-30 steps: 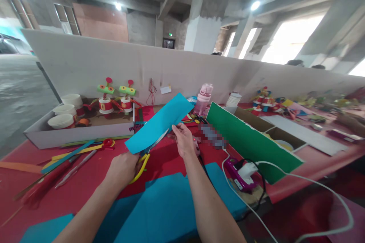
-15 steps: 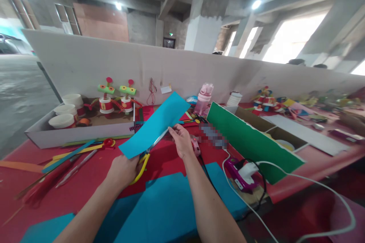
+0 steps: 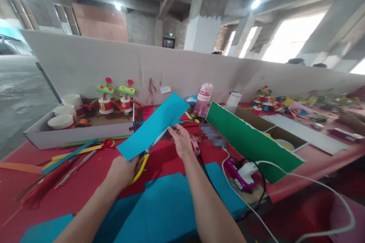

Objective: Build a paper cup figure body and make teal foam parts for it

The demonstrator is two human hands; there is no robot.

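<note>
A blue paper strip is held up slantwise over the red table. My left hand is closed around the yellow-handled scissors, just under the strip's lower left end. The blades point up and right along the strip's lower edge, and paper hides part of them. My right hand pinches the strip's lower right edge, close to the blade tips. Below both hands lie larger blue sheets.
Left, a white tray holds paper cups and two cup figures. Paper strips and a red spoon lie before it. A pink bottle stands behind. To the right are a green-sided box, a purple power strip and white cables.
The blue strip's lower left end has shifted slightly left and down, with my left hand and the scissors. My right hand stays nearly in place.
</note>
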